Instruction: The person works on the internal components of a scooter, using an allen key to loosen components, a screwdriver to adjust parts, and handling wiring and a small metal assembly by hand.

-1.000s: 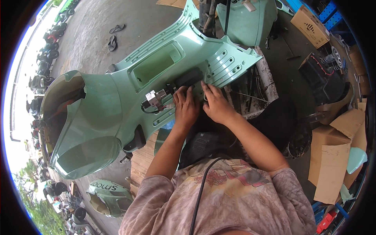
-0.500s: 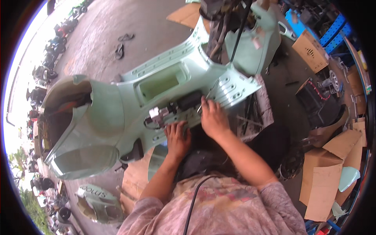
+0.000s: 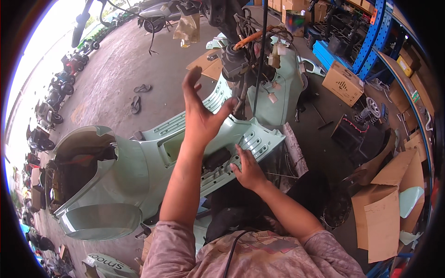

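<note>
While green bodywork (image 3: 153, 162) lies below, left hand (image 3: 202, 118) gapes, right hand (image 3: 251, 172) spreads, both empty.

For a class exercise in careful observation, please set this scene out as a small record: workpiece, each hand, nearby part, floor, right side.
Workpiece: pale green scooter body
Left hand: raised above the body, fingers curled and apart, nothing visible in it
Right hand: open, thumb apart, at the body's near side; contact unclear
Nearby part: dark block on the body, left of the right hand
Floor: sandals beyond the body
Right side: opened carton, spring
</note>
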### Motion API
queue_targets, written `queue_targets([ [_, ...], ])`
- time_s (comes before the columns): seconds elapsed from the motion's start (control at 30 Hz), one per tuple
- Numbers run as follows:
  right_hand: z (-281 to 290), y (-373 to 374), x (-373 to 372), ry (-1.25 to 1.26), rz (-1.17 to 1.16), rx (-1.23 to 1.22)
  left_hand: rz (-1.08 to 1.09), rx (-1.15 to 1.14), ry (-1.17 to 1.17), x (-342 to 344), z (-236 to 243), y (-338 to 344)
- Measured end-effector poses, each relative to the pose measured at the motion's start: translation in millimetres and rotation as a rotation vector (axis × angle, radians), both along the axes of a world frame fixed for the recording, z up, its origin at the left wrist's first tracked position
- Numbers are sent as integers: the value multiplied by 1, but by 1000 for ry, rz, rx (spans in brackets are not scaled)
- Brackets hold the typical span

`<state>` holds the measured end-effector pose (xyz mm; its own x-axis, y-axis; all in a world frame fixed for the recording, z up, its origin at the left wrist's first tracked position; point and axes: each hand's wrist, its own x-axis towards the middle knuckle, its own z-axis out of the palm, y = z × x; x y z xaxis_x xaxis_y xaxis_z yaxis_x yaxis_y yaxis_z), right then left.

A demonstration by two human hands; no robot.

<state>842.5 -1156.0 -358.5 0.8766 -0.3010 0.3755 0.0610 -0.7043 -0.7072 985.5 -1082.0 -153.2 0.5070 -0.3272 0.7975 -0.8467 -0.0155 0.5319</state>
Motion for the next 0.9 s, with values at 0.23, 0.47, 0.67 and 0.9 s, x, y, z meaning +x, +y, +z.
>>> queue_targets([
  [0.23,127,-50,-32,-116,-70,157,-110,115,11,36,40,-36],
  [0.47,140,-72,-67,-154,-55,337,-470,-15,494,30,58,-21],
  [0.67,137,-74,-74,-96,-22,401,-846,-194,919,69,50,-19],
  [0.9,173,-71,-51,-189,78,287,-1095,-294,1086,71,37,-25],
])
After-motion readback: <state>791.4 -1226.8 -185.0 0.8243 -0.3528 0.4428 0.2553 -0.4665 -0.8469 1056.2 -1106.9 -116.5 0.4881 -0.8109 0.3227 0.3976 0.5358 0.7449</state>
